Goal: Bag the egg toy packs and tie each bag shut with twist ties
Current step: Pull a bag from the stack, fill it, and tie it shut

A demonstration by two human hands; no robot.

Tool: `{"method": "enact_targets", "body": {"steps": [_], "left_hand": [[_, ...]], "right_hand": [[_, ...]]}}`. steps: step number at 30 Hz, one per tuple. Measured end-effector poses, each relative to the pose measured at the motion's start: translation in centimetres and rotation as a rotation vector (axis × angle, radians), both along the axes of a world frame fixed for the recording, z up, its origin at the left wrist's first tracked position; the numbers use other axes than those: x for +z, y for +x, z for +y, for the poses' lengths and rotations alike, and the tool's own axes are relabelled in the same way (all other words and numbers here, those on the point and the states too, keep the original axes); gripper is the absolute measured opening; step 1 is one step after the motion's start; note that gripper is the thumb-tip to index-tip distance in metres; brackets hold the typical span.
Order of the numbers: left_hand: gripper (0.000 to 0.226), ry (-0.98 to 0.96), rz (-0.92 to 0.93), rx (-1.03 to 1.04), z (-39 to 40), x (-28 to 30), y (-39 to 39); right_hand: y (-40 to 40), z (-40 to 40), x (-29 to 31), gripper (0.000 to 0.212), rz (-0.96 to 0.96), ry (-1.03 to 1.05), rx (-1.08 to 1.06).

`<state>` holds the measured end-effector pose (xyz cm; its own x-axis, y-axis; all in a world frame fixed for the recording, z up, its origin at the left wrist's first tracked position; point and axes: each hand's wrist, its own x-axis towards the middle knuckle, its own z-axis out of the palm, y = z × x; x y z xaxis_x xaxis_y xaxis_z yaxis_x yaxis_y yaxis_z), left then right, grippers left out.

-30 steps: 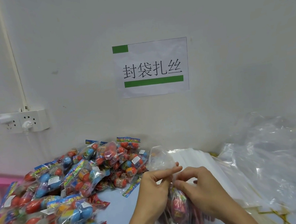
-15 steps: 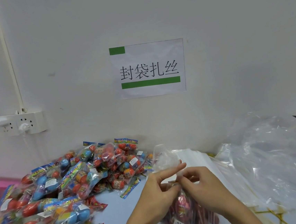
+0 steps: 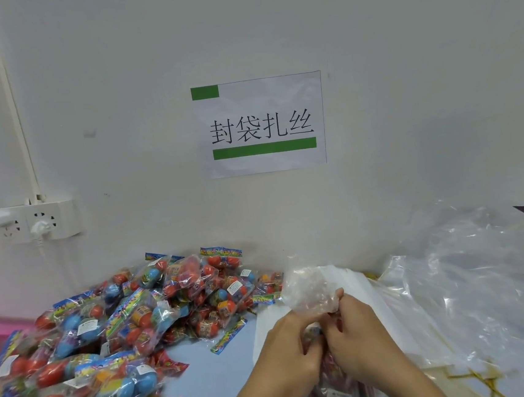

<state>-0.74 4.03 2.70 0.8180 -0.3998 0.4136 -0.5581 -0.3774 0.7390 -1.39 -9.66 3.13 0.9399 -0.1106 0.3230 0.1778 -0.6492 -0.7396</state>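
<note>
Cinching the clear crinkly plastic bag neck w/ both hands.
My left hand & right hand pinch it over the surface; egg packs inside. Keep neck bunched tight, wrap tie low.

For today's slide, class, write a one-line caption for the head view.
Both hands, left hand and right hand, pinch the gathered neck of a clear bag beside a heap of egg toy packs.
</note>
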Motion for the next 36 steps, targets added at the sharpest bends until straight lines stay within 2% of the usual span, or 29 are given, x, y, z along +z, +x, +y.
{"method": "enact_targets", "body": {"steps": [4,7,13,15,20,23,27,36], "left_hand": [[0.060,-0.238,0.018,0.005,-0.3,0.2,-0.1],[0.045,-0.364,0.044,0.036,-0.1,0.6,0.2],[0.023,-0.467,0.059,0.208,0.4,0.4,0.7],[0.021,-0.469,0.106,0.240,0.0,0.2,0.7],[0.039,-0.351,0.236,0.191,0.2,-0.2,0.8],[0.032,-0.296,0.219,0.188,0.3,-0.3,0.9],[0.005,-0.265,0.120,0.245,0.2,-0.1,1.1],[0.014,-0.276,0.257,0.208,0.4,0.1,1.2]], "right_hand": [[0.3,-0.2,0.0,0.023,-0.049,0.164,0.008],[0.6,-0.5,0.0,0.020,-0.026,0.232,0.022],[0.8,-0.8,-0.1,0.026,0.028,0.345,0.001],[0.8,-0.7,-0.1,0.027,0.033,0.376,0.007],[0.7,-0.1,-0.2,0.028,0.038,0.377,-0.007],[0.7,0.2,-0.2,0.029,0.027,0.384,0.009],[0.7,0.4,-0.2,0.027,0.016,0.432,0.048],[0.2,0.4,0.2,0.025,0.002,0.533,0.140]]}}
